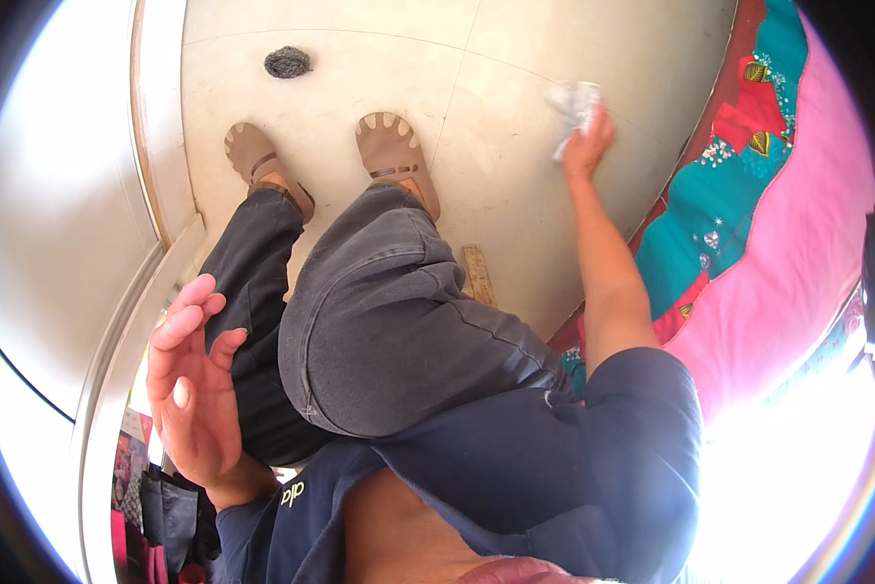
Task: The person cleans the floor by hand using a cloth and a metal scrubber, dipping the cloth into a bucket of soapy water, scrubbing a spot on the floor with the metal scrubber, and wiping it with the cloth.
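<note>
My right hand [589, 144] reaches out over the pale tiled floor [510, 168] with its fingers closed on a crumpled white cloth or paper [582, 102]. That white piece is blurred and lies at or close to the floor. On the left, my left hand [196, 394] is raised beside my dark trousers, palm showing and fingers loosely curled apart, with nothing in it. A dark grey coiled scouring pad [287, 63] rests on the floor beyond my feet.
Brown clogs [397, 150] cover my feet. A worn wooden strip [479, 274] lies by my knee. A bed or similar with a teal, red and pink floral cover [766, 212] borders the right. A white door or cabinet panel [65, 146] stands left, with dark bags [171, 511] below.
</note>
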Demonstrator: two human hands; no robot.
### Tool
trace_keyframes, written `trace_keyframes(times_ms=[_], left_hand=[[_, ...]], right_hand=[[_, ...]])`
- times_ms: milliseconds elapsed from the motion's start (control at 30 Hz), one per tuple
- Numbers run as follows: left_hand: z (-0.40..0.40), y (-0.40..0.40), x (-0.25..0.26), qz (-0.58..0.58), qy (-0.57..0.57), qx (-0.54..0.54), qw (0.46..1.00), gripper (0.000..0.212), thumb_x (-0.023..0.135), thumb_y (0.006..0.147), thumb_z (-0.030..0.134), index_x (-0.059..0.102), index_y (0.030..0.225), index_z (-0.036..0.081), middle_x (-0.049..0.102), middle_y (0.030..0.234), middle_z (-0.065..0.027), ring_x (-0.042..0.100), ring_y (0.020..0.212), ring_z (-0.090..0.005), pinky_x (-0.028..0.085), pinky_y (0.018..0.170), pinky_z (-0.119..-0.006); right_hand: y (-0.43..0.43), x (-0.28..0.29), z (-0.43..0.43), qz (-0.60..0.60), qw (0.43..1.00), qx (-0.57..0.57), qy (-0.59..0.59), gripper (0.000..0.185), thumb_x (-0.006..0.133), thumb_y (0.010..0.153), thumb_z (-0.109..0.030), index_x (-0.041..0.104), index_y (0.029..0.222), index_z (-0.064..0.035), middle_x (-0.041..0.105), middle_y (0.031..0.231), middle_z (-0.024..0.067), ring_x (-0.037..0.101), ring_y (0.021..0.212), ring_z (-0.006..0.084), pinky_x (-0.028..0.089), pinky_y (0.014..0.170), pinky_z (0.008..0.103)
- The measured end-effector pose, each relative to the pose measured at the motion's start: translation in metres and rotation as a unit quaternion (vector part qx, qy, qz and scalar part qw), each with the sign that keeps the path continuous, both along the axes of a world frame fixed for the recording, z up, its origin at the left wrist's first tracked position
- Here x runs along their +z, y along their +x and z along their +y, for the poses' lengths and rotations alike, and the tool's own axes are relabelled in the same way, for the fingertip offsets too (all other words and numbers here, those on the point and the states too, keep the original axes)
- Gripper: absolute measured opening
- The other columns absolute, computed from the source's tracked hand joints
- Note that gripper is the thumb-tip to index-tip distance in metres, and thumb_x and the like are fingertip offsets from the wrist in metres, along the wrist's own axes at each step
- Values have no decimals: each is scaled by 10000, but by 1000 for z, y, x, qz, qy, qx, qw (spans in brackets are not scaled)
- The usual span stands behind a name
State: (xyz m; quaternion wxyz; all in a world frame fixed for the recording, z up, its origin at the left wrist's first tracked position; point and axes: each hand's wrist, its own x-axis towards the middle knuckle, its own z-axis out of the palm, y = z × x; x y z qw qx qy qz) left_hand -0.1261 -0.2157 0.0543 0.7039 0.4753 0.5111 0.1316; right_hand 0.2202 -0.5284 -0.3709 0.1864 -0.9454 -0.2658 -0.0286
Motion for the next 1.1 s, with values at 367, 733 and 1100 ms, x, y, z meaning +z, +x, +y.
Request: trace_keyframes(times_ms=[367, 733, 1100], left_hand=[[-5, 3, 4, -15, 12, -9, 1000, 559, 528, 908, 307, 452, 1345, -32, 365, 1450, -251, 413, 1304, -286, 408, 998, -387], [-1, -3, 4, -40, 23, -2, 999, 576, 492, 932, 324, 417, 1367, -45, 345, 1467, -248, 391, 1321, -282, 404, 1001, -369], [-2, -2, 3, -46, -1, -29, 999, 538, 522, 922, 304, 458, 1342, -25, 350, 1452, -268, 413, 1307, -298, 412, 1002, -395]], right_hand=[[-92, -36, 123, 154, 988, 8, 25, 574, 510, 823, 52, 529, 1351, -171, 475, 1268, 198, 415, 1202, 380, 334, 1048, 453], [-131, 7, 170, 266, 908, 309, 93, 421, 651, 791, -67, 620, 1203, -146, 555, 1213, 128, 486, 1159, 322, 404, 1000, 399], [33, -24, 32, 437, 834, -331, 63, 273, 681, 881, -261, 602, 782, -18, 640, 713, 76, 593, 549, 147, 534, 489, 285]])
